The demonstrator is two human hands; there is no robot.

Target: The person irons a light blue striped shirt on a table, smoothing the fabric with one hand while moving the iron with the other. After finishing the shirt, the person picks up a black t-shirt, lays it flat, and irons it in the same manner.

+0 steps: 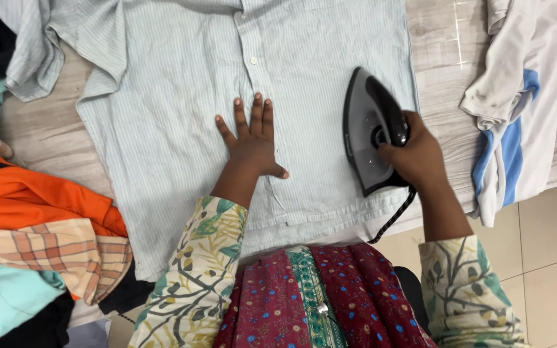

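**1 shirt front under the iron, part smooth, part still creased**

2 hands are on the job. My left hand (253,143) lies flat on the pale blue, finely striped cotton shirt (182,129), fingers spread apart and palm pressing the cloth just beside the button placket, holding it taut. My right hand (417,158) is closed around the handle of the black and grey electric iron (372,129), fingers curled tight on it, with the soleplate down on the shirt's right-hand panel near its side edge. Its black cord trails off the near edge of the table.

The shirt is spread front-up across the light grey wood-grain table (439,38), buttoned, hem towards me. I judge the ironing to be partway: the panel between my hands looks fairly flat, while faint creases show near the hem and around the placket, and the sleeve bunched at the upper left is plainly rumpled. How much of the back is done I cannot tell.

The shirt cloth looks thin and soft. The iron has a smooth, hard, pointed shell.

At my left sits a heap of mixed clothes (33,245): bright orange fabric, an orange and cream check, turquoise, black. At the right lies a white garment with blue panels (523,96), crumpled and hanging over the table edge.
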